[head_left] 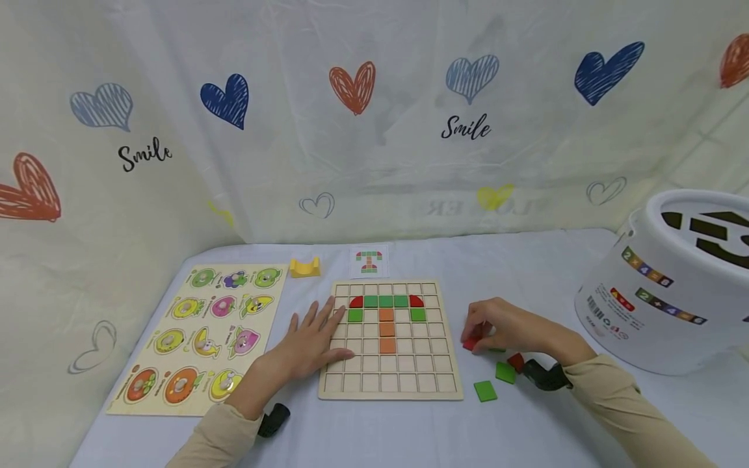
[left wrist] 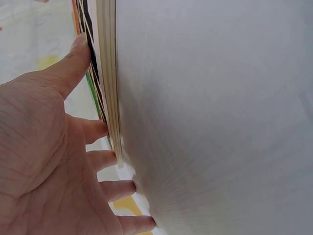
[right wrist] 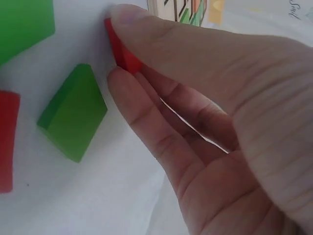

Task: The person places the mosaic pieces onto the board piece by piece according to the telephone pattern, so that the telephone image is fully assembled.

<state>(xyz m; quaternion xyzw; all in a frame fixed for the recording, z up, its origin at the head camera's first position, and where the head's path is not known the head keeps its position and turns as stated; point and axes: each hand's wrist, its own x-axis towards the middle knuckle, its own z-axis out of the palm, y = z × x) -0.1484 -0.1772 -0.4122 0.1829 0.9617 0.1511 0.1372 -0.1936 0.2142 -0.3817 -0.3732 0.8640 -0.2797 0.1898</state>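
A bright green, flat square tile point(head_left: 485, 390) lies just off the near right corner of a pale wooden grid board point(head_left: 390, 394). On the same side, farther from the board, sit a second green tile point(head_left: 506, 372) and a loose red block point(head_left: 516, 362).

Right of the board, a person's right hand point(head_left: 506, 324) pinches a small, thick-edged red piece point(right wrist: 128, 61) between thumb and fingertips; fingers mask its outline, and whether it is off the white cloth point(head_left: 374, 435) cannot be told. It looks light, stiff and hard to break, its smooth painted faces perhaps slightly slick; opposite side edges should give the surest hold.

At the board's left edge, the left hand point(head_left: 310, 344) rests with fingers spread, touching the wood and gripping nothing. Left of the board, a cream fruit-puzzle panel point(head_left: 125, 409) carries labels too small to read.

Well right of the board, a white plastic bucket point(head_left: 634, 312) shows "2 × 4" ending in 8, "2 + 4" ending in 6, and a barcode. Just past the board's far edge sit a yellow notched stand point(head_left: 305, 268) and a white card point(head_left: 354, 268) printed with a T-like figure. Behind the board, a heart-printed white curtain point(head_left: 292, 39) twice reads "Smile"; faint reversed lettering is only partly legible.
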